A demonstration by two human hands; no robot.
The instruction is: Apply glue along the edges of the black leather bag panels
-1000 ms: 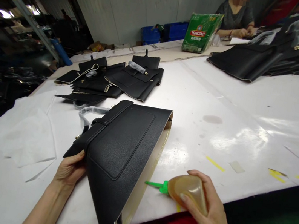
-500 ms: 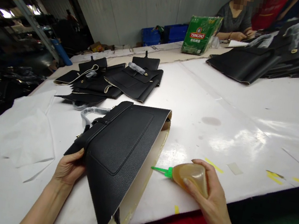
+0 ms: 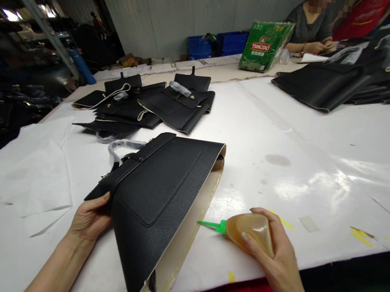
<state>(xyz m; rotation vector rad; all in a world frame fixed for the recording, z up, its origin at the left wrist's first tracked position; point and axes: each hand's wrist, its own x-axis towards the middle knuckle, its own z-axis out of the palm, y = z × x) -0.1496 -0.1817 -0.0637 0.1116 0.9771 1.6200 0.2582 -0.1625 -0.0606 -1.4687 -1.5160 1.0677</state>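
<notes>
A black leather bag (image 3: 161, 190) is tilted on its side over the white table, its pale-lined open edge facing right. My left hand (image 3: 91, 216) grips its left end, thumb on top and the other fingers hidden beneath. Glossy wet-looking streaks run along the inner edge of the opening. In my right hand (image 3: 271, 248) is a squeeze bottle (image 3: 246, 229) of amber liquid, its green nozzle (image 3: 211, 225) pointing left at the lining. The tip appears at or just beside the lining; contact is unclear. A plastic-wrapped handle (image 3: 120, 146) sticks out behind the bag.
More black bag pieces (image 3: 179, 106) lie piled beyond, and another heap (image 3: 321, 85) covers the far right. White sheets (image 3: 33, 174) are at left. A green carton (image 3: 266, 46) stands at the back, near a seated co-worker (image 3: 310, 28). The table edge runs close to me.
The view has shifted slightly. Both hands, the bag and the bottle keep almost the same positions.
</notes>
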